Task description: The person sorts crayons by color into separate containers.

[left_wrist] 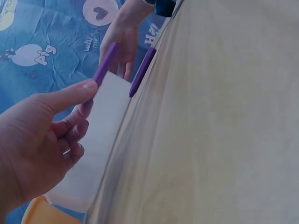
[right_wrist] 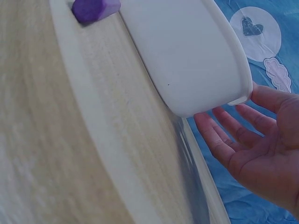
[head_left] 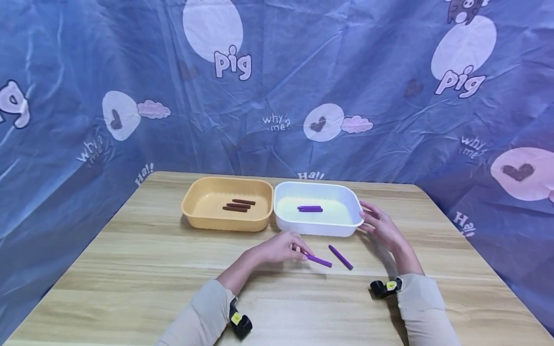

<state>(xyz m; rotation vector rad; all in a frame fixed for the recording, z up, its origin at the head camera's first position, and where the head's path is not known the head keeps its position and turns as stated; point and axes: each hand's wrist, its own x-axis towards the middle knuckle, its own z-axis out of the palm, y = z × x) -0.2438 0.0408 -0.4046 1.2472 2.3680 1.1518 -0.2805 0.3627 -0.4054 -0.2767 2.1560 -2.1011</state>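
My left hand (head_left: 283,247) pinches a purple crayon (head_left: 319,261) by one end between thumb and fingers, just above the table in front of the white bin. In the left wrist view the crayon (left_wrist: 106,63) points away from the fingertips. A second purple crayon (head_left: 340,257) lies on the table to its right. My right hand (head_left: 383,228) touches the right end of the white bin (head_left: 318,229); the right wrist view shows its thumb by the rim and its fingers (right_wrist: 236,126) loosely extended against the wall. Two purple crayons (head_left: 309,209) lie inside that bin.
An orange bin (head_left: 227,224) stands directly left of the white one and holds three brown crayons (head_left: 237,206). Both bins are near the back of the wooden table (head_left: 130,269). A blue printed cloth (head_left: 268,96) hangs behind and along the sides.
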